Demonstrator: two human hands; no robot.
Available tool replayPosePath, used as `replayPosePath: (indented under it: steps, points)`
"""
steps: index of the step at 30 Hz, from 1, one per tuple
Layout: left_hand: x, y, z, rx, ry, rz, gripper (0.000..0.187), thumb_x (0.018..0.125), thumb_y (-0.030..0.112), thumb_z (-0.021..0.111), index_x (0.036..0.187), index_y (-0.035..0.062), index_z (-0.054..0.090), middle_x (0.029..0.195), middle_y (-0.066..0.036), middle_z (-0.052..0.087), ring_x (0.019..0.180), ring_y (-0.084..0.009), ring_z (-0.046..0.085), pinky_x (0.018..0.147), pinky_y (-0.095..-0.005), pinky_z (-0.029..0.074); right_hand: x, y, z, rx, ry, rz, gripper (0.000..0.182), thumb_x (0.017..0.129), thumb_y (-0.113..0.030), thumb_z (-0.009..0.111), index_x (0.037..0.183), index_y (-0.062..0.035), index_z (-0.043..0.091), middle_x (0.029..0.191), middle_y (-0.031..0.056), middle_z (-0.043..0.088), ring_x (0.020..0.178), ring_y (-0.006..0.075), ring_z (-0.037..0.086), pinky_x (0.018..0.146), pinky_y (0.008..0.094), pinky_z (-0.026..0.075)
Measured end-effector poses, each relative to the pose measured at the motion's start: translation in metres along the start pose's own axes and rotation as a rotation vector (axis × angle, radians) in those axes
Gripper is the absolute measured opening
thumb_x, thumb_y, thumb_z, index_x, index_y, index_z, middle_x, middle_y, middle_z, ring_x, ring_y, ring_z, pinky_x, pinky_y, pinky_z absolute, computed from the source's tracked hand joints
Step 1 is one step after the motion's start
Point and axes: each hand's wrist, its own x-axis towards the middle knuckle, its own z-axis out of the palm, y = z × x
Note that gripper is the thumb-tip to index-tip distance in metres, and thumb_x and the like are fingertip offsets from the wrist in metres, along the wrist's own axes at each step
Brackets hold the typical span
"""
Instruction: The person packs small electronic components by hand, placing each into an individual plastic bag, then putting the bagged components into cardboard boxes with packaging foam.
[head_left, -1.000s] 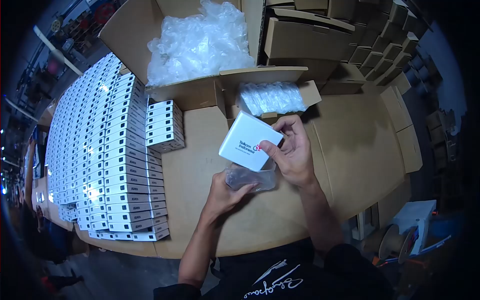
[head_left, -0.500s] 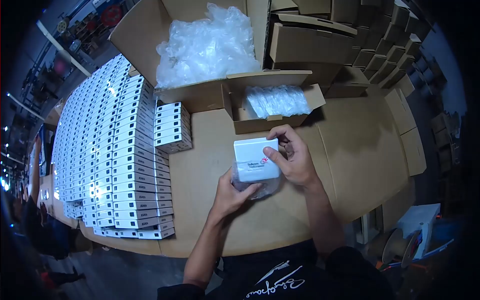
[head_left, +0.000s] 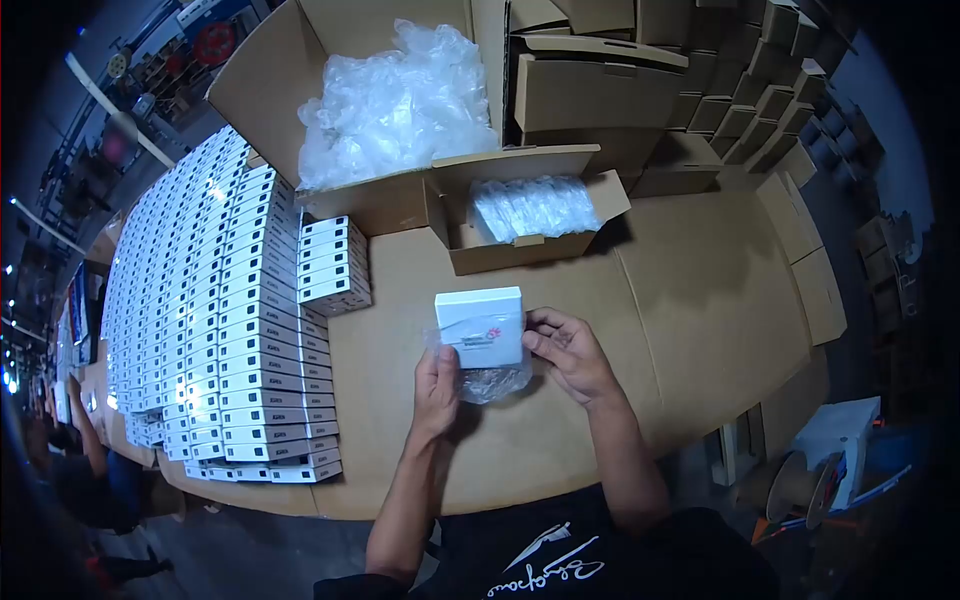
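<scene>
White box (head_left: 480, 328), printed with a small red emblem, seated partway in a clear plastic bag (head_left: 497, 383), whose loose film bunches below it. Left hand (head_left: 437, 393) grasps the bagged box at its lower left corner, thumb across the front. Right hand (head_left: 570, 355) is bent at the opposite edge, thumb and fingers close together; whether they pinch the film cannot be told. Beyond the grip stands an open cardboard carton (head_left: 530, 254) containing plastic-wrapped packets (head_left: 535, 210); farther off, crumpled clear plastic (head_left: 400, 110) fills a larger carton (head_left: 375, 205). Left of the grip rise stacked white boxes (head_left: 270, 350).
</scene>
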Motion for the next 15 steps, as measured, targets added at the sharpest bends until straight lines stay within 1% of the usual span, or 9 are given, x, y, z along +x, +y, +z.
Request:
replayPosePath:
  steps: [1, 2, 5, 8, 11, 14, 15]
  points:
    - [0.0, -0.001, 0.001, -0.005, -0.01, 0.017, 0.051, 0.114, 0.037, 0.037, 0.137, -0.0052, 0.052, 0.127, -0.013, 0.064, 0.117, -0.0192, 0.06, 0.104, -0.0351, 0.047, -0.001, 0.003, 0.001, 0.05, -0.01, 0.0, 0.033, 0.098, -0.004, 0.07, 0.128, 0.0036, 0.06, 0.116, 0.0103, 0.068, 0.109, 0.015, 0.065, 0.098, 0.0293, 0.053]
    - [0.0, -0.001, 0.002, -0.011, -0.02, 0.037, 0.052, 0.114, 0.038, 0.035, 0.14, -0.0051, 0.05, 0.13, -0.014, 0.063, 0.12, -0.0204, 0.059, 0.106, -0.0359, 0.046, -0.002, 0.002, 0.004, 0.13, 0.01, 0.002, 0.023, 0.099, -0.001, 0.066, 0.122, 0.0036, 0.063, 0.113, 0.0095, 0.07, 0.105, 0.0138, 0.065, 0.095, 0.0283, 0.053]
    - [0.0, 0.013, 0.009, 0.202, -0.051, 0.092, 0.061, 0.113, 0.044, 0.028, 0.148, -0.0044, 0.043, 0.137, -0.017, 0.058, 0.128, -0.0234, 0.055, 0.111, -0.037, 0.041, -0.003, 0.006, 0.007, 0.292, 0.034, -0.006, 0.017, 0.1, -0.001, 0.065, 0.117, 0.0031, 0.065, 0.111, 0.0085, 0.07, 0.103, 0.0131, 0.065, 0.094, 0.0274, 0.053]
    - [0.003, 0.033, 0.022, 0.457, -0.021, 0.229, 0.068, 0.112, 0.049, 0.026, 0.154, -0.0037, 0.037, 0.14, -0.019, 0.056, 0.132, -0.0263, 0.053, 0.114, -0.0373, 0.038, -0.001, 0.018, -0.003, 0.27, 0.012, -0.068, 0.013, 0.101, -0.001, 0.063, 0.114, 0.0011, 0.067, 0.109, 0.0085, 0.072, 0.103, 0.0129, 0.065, 0.093, 0.0269, 0.052]
    - [-0.001, 0.041, 0.032, 0.347, -0.013, 0.155, 0.073, 0.111, 0.052, 0.024, 0.158, -0.0036, 0.032, 0.142, -0.021, 0.055, 0.133, -0.0294, 0.052, 0.115, -0.0381, 0.036, -0.001, 0.014, 0.005, 0.265, 0.079, -0.12, 0.014, 0.101, -0.001, 0.064, 0.114, -0.0008, 0.067, 0.11, 0.0099, 0.072, 0.103, 0.0135, 0.065, 0.092, 0.0268, 0.052]
    - [0.0, 0.036, 0.03, 0.316, -0.044, 0.186, 0.071, 0.112, 0.05, 0.025, 0.159, -0.003, 0.03, 0.142, -0.022, 0.055, 0.134, -0.0312, 0.051, 0.116, -0.0394, 0.036, 0.0, 0.011, 0.004, 0.293, 0.073, -0.139, 0.015, 0.1, -0.001, 0.064, 0.114, -0.0003, 0.067, 0.115, 0.0123, 0.072, 0.105, 0.0139, 0.065, 0.093, 0.0283, 0.052]
    - [0.001, 0.034, 0.028, 0.341, -0.047, 0.194, 0.071, 0.112, 0.05, 0.025, 0.159, -0.0031, 0.03, 0.141, -0.022, 0.055, 0.134, -0.0312, 0.051, 0.116, -0.0395, 0.036, -0.001, 0.007, 0.005, 0.177, 0.077, -0.166, 0.014, 0.1, -0.001, 0.064, 0.114, 0.0002, 0.067, 0.116, 0.0128, 0.071, 0.106, 0.0139, 0.065, 0.094, 0.0286, 0.052]
